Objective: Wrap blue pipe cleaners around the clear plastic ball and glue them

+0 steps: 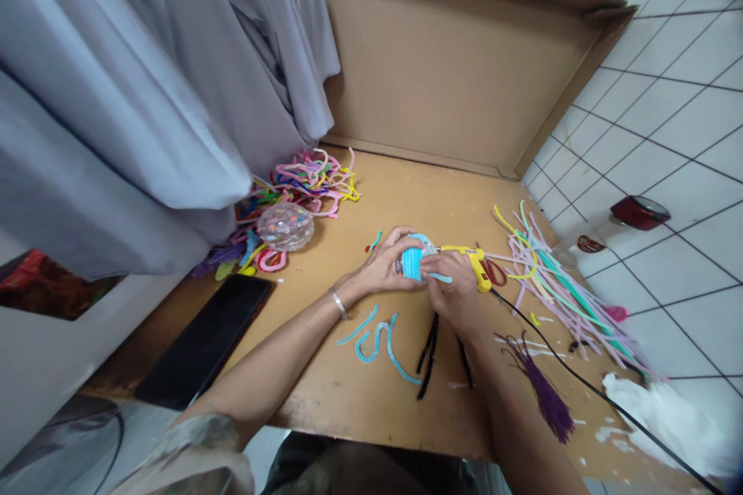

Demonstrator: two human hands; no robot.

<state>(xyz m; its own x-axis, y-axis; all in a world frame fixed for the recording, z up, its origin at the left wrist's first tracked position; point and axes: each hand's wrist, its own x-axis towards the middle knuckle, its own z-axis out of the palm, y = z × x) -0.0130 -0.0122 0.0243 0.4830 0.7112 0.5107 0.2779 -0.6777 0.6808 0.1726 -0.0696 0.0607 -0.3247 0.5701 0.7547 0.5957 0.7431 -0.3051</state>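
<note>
My left hand (388,263) is closed around a small rounded piece (412,263) covered with rows of light blue pipe cleaner, with a whitish, clear-looking part on its right side. The fingers of my right hand (454,288) pinch a light blue pipe cleaner (442,278) against that piece, and its short end sticks out to the right. Just beyond my right hand lies a yellow hot glue gun (477,263), its nozzle pointing left toward the piece. Loose light blue pipe cleaners (380,336) and black strips (428,360) lie on the table in front of my hands.
Pipe cleaners (313,178) are heaped at the back left beside a clear faceted bowl (285,226). A black phone (206,340) lies front left. On the right are pastel pipe cleaners (557,286), a purple tassel (546,387), a red-lidded bottle (615,224), white tissue (662,410) and a black cord (580,383).
</note>
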